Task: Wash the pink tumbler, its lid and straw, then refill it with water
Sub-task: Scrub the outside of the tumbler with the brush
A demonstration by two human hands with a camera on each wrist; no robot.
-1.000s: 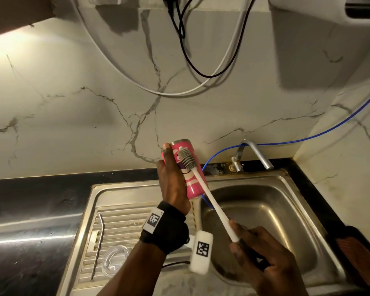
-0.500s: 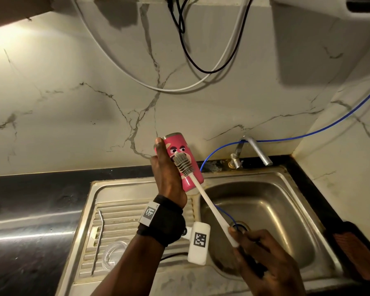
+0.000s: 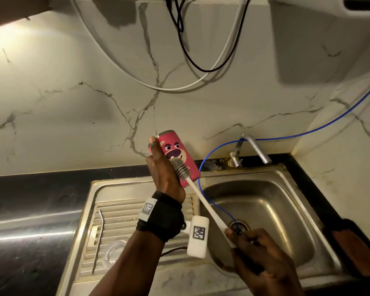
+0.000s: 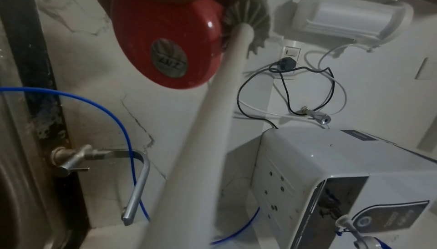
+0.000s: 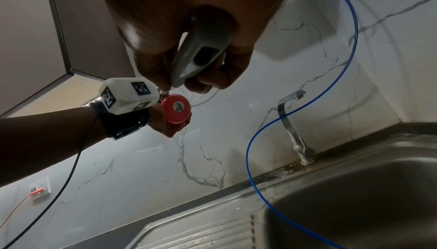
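Head view has the left hand point(image 3: 165, 174) fingers wrapped round the tilted pink tumbler point(image 3: 177, 154), right hand point(image 3: 263, 259) fingers gripping the bottle brush point(image 3: 181, 168) handle, its bristles lying along the tumbler's side just right of the left fingers.

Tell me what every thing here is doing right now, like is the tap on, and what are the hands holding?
Pink tumbler: held tilted above the sink, lid off.
Bottle brush: bristles against the tumbler's outside.
Left hand: grips the tumbler.
Right hand: grips the brush handle.
Tap: no water seen running.
Metal straw: lying on the drainboard.
Clear lid: lying beside the straw.
Sink: basin holds no standing water.
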